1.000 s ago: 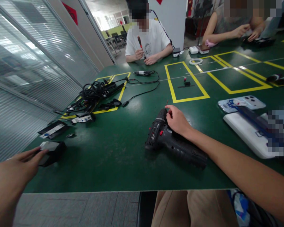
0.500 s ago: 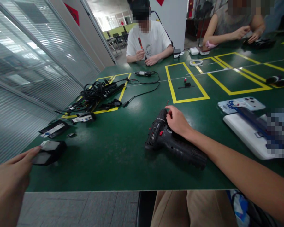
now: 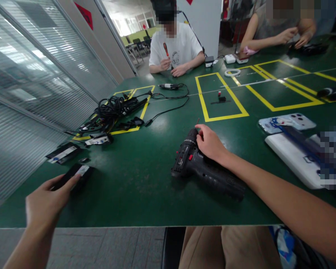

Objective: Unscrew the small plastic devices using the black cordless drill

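On the left, my left hand is closed around a black box-shaped block with a pale label, thumb on top. The block is just above or on the table; I cannot tell which. A black cordless drill lies on its side in front of me, its thin bit pointing away. My right hand is closed at the drill's chuck, fingers curled against its right side, forearm along the handle. Beyond the left hand lie a similar black block with a white label and a small dark piece.
Tangled black cables and another labelled block lie at the left. A phone and a white case are at the right. Across the green table, one person holds a screwdriver; another person sits at right.
My left hand has moved right, bringing the black block farther in over the table and turning it so the label faces up. My right hand and the drill have stayed in place.
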Motion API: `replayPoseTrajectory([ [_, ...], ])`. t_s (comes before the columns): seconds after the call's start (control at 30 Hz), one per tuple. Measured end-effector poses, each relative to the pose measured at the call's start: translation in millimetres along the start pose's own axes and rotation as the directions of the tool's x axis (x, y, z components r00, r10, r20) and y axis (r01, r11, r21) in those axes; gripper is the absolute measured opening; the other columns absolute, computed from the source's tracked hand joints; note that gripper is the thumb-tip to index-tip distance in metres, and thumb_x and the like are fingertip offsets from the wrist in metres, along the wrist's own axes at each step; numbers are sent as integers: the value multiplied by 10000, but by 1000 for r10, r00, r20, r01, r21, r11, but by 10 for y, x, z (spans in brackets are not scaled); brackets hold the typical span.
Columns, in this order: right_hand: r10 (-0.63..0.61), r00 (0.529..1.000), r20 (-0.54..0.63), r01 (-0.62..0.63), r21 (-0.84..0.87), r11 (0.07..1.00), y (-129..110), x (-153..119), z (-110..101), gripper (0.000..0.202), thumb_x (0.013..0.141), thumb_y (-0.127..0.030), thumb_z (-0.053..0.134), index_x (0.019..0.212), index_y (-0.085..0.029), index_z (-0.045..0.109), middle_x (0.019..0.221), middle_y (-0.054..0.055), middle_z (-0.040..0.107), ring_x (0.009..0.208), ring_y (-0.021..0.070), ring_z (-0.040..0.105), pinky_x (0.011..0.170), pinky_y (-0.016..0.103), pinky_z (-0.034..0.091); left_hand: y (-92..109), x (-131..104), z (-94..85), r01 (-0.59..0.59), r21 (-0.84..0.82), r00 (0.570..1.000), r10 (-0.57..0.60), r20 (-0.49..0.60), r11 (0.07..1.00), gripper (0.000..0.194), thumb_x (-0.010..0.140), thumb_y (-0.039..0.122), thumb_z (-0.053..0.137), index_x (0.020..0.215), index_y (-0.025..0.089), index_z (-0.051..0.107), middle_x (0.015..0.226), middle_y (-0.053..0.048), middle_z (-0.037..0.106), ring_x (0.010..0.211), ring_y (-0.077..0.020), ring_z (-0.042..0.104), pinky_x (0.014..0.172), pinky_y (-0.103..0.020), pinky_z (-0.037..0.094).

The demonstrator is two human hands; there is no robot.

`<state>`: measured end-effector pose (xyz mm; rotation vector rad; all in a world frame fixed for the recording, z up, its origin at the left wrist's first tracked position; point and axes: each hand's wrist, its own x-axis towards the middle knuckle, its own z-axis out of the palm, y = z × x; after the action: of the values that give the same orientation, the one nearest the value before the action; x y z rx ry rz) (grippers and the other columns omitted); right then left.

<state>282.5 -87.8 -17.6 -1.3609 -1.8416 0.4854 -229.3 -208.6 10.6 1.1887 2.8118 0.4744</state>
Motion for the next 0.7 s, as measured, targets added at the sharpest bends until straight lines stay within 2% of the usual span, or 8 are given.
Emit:
replayPoseTrajectory([
  [0.07,6,999,38,-5,-28,1000,-53,-9,-60,457,900,-175,448,1341,-81,526,1096,171,646,963,263,621,933,444,481,193,-97,61,-74,-46,995,71,-65,996,695,666,834,542,1244,449,575,1189,124,699,1045,-220,666,916,-411,551],
  [0.1,14,997,74,-11,-48,999,-88,-15,-100,489,911,-196,450,1383,-75,495,1125,184,642,970,273,626,932,455,481,320,-131,86,-117,-68,992,113,-56,991,681,680,822,553,1241,438,587,1231,108,684,1072,-225,663,932,-415,546],
  [0.23,46,968,248,-20,-105,994,-257,-53,-281,630,950,-323,467,1515,-71,353,1242,239,618,1006,316,651,904,489,490,984,-223,200,-274,-148,955,287,75,950,668,707,753,617,1230,338,642,1181,12,711,1131,-263,649,1008,-436,498],
  [0.33,41,944,327,17,-174,985,-379,-102,-371,682,974,-411,432,1554,-76,305,1308,267,590,1070,377,639,879,525,488,1586,-328,393,-465,-259,848,510,143,847,659,747,673,642,1252,250,644,1182,-60,707,1101,-280,652,987,-436,495],
  [0.4,51,927,372,38,-229,973,-451,-149,-403,701,980,-436,410,1571,-83,277,1323,272,588,1064,402,645,857,543,492,2009,-410,593,-579,-340,765,638,90,741,628,778,620,641,1246,200,648,1212,-99,690,1090,-281,647,988,-433,490],
  [0.5,63,896,440,69,-277,958,-540,-247,-432,724,982,-459,389,1591,-100,237,1322,274,602,1035,413,661,822,555,506,2639,-502,947,-693,-453,653,754,-67,560,555,797,543,653,1199,161,666,1186,-124,682,1102,-276,626,1019,-433,468],
  [0.6,35,873,486,118,-281,952,-598,-374,-449,849,913,-502,514,1608,-141,187,1309,258,617,993,395,673,800,535,522,3200,-562,1264,-701,-568,577,811,-97,431,538,784,473,695,1209,147,650,1197,-133,659,1119,-261,610,1034,-419,458],
  [0.7,-7,881,473,168,-301,939,-637,-502,-437,1006,798,-496,670,1608,-153,181,1300,241,616,1035,398,652,816,523,532,3600,-624,1465,-651,-668,546,834,-81,361,562,769,418,726,1243,136,618,1250,-147,624,1162,-258,589,1057,-405,440],
])
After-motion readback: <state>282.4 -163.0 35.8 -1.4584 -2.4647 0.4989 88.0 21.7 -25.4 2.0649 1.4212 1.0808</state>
